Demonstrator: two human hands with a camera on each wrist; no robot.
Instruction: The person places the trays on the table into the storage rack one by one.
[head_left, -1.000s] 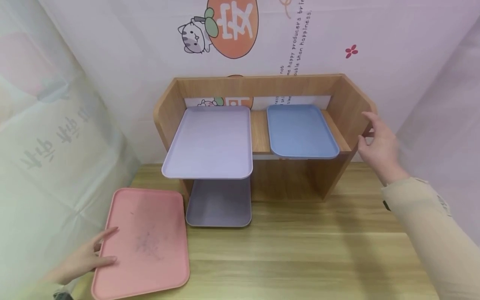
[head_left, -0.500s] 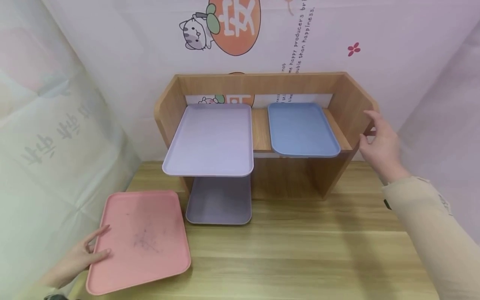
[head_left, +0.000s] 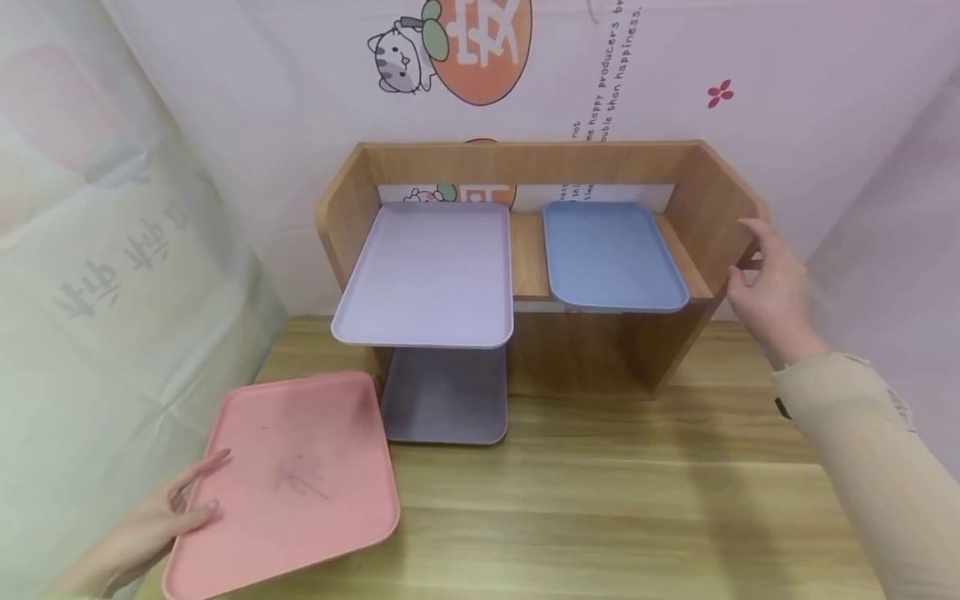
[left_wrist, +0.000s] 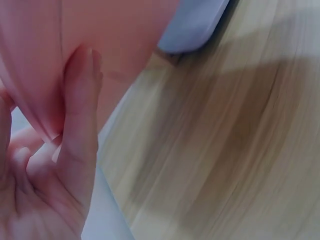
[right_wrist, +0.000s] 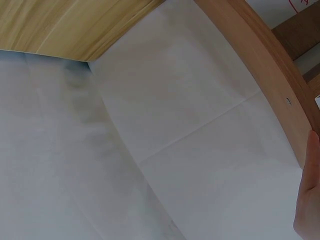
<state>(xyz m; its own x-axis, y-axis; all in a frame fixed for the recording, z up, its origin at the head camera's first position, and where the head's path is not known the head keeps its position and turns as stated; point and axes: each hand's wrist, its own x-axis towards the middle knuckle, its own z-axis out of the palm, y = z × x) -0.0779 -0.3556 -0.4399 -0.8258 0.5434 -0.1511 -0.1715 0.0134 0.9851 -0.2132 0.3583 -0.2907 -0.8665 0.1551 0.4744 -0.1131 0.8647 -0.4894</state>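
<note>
My left hand (head_left: 153, 521) grips a pink tray (head_left: 300, 475) by its left edge, thumb on the upper face. The tray is tilted, with dark scuffs in its middle and its right edge over the wooden table. In the left wrist view the thumb presses along the tray's rim. My right hand (head_left: 776, 292) holds the front edge of the right side panel of a wooden shelf (head_left: 712, 221), some fingers hidden behind it. On the shelf's upper board lie a lavender tray (head_left: 427, 275) and a smaller blue tray (head_left: 615, 258), both overhanging the front.
A grey-purple tray (head_left: 446, 396) lies in the lower left compartment, its front sticking out onto the wooden table (head_left: 585, 500). Printed white cloth (head_left: 622, 83) hangs behind the shelf and along both sides.
The pink tray has turned and tilted, its right side rising off the table, with my left hand still on its edge. My right hand stays at the shelf panel; the view shifts slightly.
</note>
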